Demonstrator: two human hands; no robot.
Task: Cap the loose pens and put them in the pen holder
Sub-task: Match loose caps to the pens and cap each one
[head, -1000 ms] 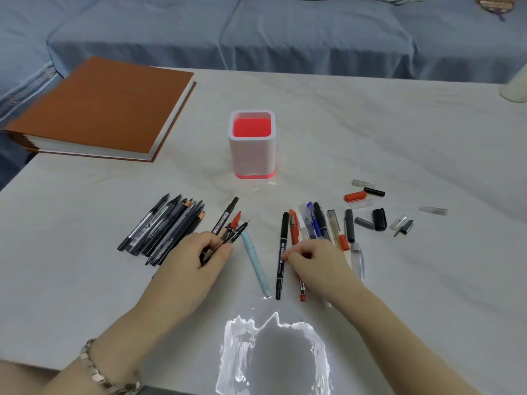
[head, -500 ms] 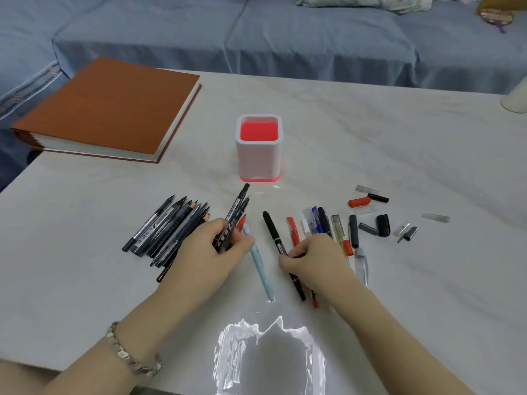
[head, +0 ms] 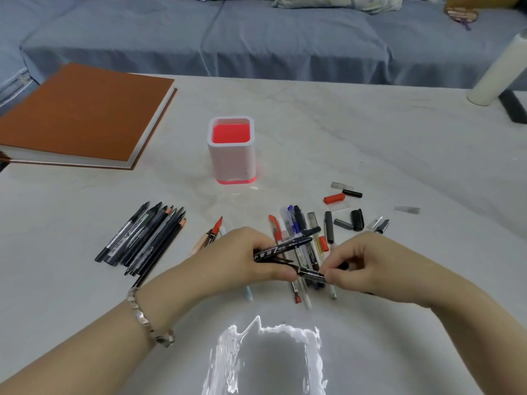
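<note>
Over the near middle of the pale marble table [head: 370,132], my left hand [head: 242,258] has its fingers curled round a small bundle of black markers [head: 285,248]. The bundle sticks out to the right, lifted above the pens lying on the tabletop. My right hand [head: 368,266] pinches one more black marker [head: 310,273] between thumb and fingertips. Its far end reaches my left thumb, so both hands are on it, though I cannot tell whether it wears a cap. Under and just beyond my hands lies a loose heap of pens [head: 296,223], red, blue, black and clear, lying roughly side by side and pointing away from me. To the right of the heap the caps are scattered: a red cap [head: 334,198], a black cap [head: 357,220] and, farther out, a clear cap [head: 407,210], with a few grey ones between. Just left of my left hand a red-tipped pen [head: 217,225] shows, and well to the left sits a tidy row of dark pens [head: 142,235]. The pen holder [head: 231,161], white with a red inside and a red base, stands upright beyond my hands, apart from all the pens. A brown book [head: 82,115] lies at the table's far left, and a bracelet [head: 148,320] circles my left wrist.
</note>
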